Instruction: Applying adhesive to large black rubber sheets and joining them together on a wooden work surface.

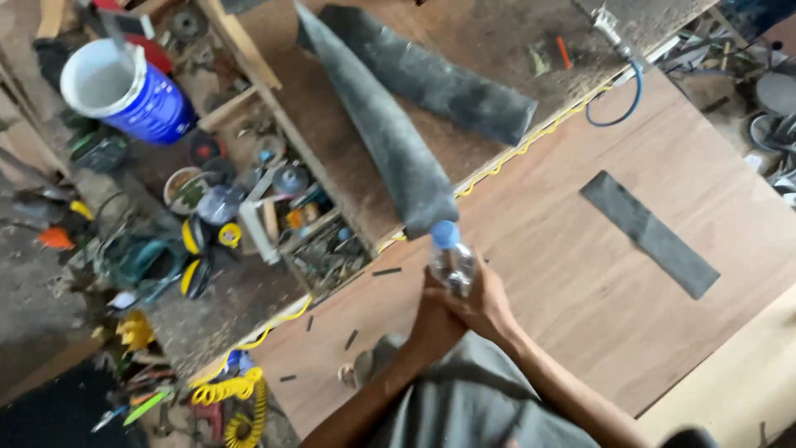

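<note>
- Hands meet over the near edge of the brown wooden table [580,274], both wrapped around a clear plastic bottle [452,264] with a blue cap [445,234].
- The left hand [433,319] is closed on the lower part of the bottle, fingers pressed together.
- The right hand [487,303] is also closed on the bottle, just beside the left one and touching it.
- Just beyond the cap lie two dark rolled sheets [398,141].
- To the right of the hands, a flat dark strip [649,234] lies on the table, well apart.
- Far to the left, a blue bucket [128,87] stands among tools.
</note>
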